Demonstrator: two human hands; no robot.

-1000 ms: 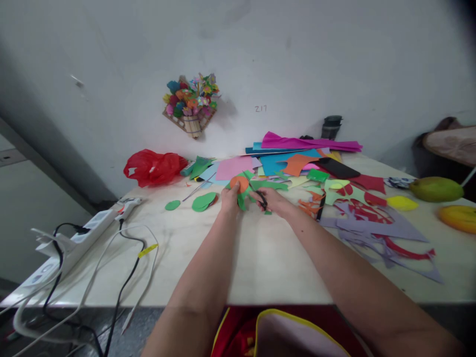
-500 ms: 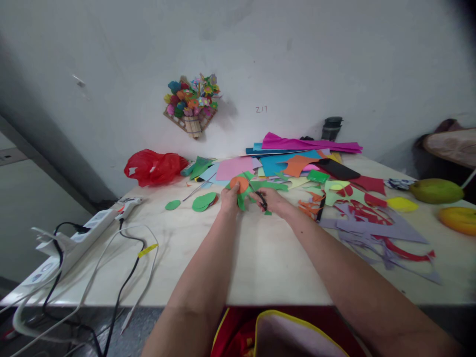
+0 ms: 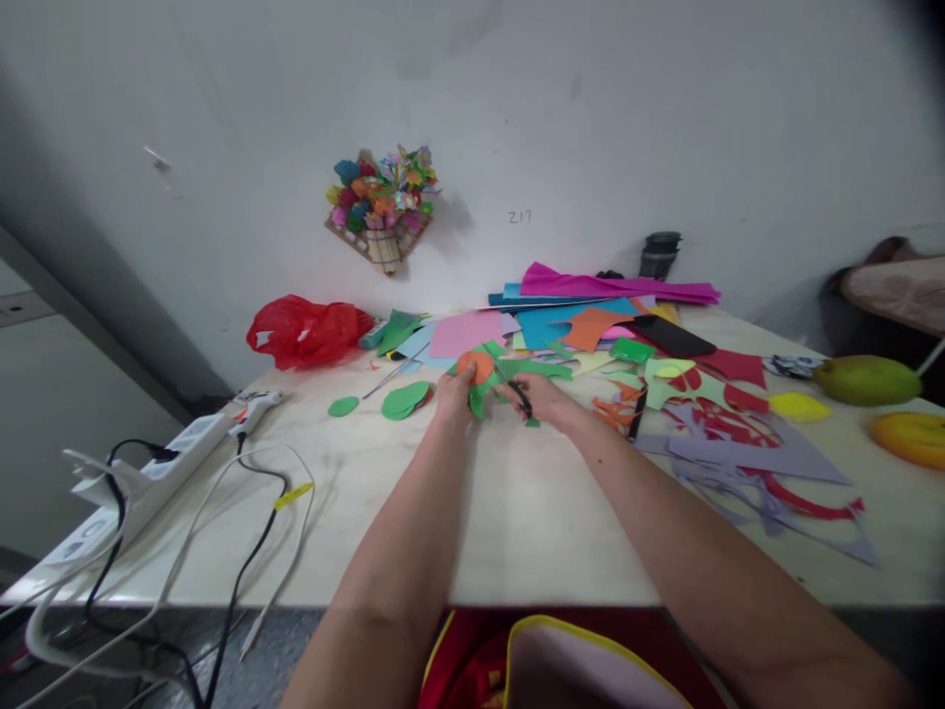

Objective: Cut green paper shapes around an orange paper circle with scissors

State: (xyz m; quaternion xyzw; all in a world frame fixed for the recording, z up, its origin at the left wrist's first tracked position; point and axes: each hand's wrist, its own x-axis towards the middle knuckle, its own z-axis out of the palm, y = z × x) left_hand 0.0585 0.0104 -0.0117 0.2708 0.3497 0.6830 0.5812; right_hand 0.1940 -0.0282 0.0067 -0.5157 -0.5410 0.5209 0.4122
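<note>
Near the middle of the table, my left hand (image 3: pixel 456 392) pinches an orange paper circle (image 3: pixel 476 367) laid over a piece of green paper (image 3: pixel 478 403). The thumb presses on the circle's face. My right hand (image 3: pixel 537 397) is closed around the dark handles of a pair of scissors (image 3: pixel 523 397). Its blades point up and left to the green paper beside the circle; how far apart they are is too small to tell. Left of my hands lie cut green shapes (image 3: pixel 405 400) with an orange edge peeking out, and a smaller green oval (image 3: pixel 344 407).
Coloured sheets (image 3: pixel 467 335) and a black phone (image 3: pixel 671 336) lie at the back. Purple scraps (image 3: pixel 738 453) and two fruits (image 3: pixel 865 380) are on the right. A red plastic bag (image 3: pixel 306 333), a power strip (image 3: pixel 148 483) and loose cables (image 3: pixel 255 547) occupy the left.
</note>
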